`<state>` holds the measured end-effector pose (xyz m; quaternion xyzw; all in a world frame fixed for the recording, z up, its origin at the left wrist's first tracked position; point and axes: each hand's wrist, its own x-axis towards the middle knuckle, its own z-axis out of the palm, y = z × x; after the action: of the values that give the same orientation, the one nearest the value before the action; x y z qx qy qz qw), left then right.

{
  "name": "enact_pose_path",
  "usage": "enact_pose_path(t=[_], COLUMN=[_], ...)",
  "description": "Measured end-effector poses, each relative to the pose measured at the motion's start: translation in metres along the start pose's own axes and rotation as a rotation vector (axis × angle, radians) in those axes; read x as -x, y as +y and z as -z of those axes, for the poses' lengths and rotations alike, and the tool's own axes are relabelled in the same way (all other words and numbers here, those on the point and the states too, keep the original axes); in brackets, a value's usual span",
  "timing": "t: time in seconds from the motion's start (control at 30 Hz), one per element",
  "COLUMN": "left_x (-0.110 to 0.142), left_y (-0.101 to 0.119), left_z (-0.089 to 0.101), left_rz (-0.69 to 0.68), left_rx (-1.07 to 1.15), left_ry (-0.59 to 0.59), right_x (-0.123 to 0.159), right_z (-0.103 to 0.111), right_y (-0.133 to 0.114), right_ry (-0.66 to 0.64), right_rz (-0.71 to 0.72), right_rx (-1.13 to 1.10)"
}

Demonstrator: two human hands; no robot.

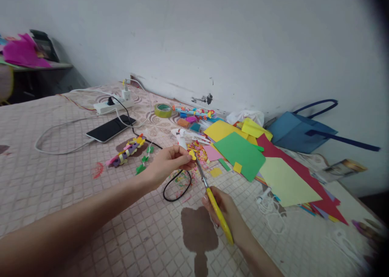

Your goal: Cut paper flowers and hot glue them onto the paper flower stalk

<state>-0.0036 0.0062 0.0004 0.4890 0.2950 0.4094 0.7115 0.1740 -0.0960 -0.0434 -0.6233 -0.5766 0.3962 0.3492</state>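
Observation:
Near the middle of the head view, my left hand (174,160) pinches a small yellow paper piece (192,154) between thumb and fingertips. My right hand (223,208) is closed around yellow-handled scissors (219,214), whose blades point up at the edge of that piece. Whether the blades touch it I cannot tell. Just behind the fingertips lies a heap of tiny paper scraps (200,150), and a white glue gun (180,137) is partly hidden by my left hand. A looped black cable (178,200) lies below my left hand.
Coloured sheets, including a green sheet (240,153) and a red one (304,175), spread to the right beside a blue bag (299,133). Leftward are a phone (111,128), a power strip (114,105) and a decorated stick (126,152). A tape roll (163,110) lies farther back.

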Motion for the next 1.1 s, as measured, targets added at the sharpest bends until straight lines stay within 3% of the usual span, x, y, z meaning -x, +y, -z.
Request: enact_pose_path(t=[0.9,1.1], left_x=[-0.001,-0.001], left_y=[0.002,0.005], left_z=[0.001,0.001], left_rz=[-0.015,-0.003], left_rx=[0.038,0.006], left_ry=[0.016,0.015], right_x=[-0.002,0.002], right_z=[0.000,0.002], right_y=[0.007,-0.007], right_ry=[0.009,-0.004], right_rz=[0.011,0.044], right_rx=[0.016,0.061])
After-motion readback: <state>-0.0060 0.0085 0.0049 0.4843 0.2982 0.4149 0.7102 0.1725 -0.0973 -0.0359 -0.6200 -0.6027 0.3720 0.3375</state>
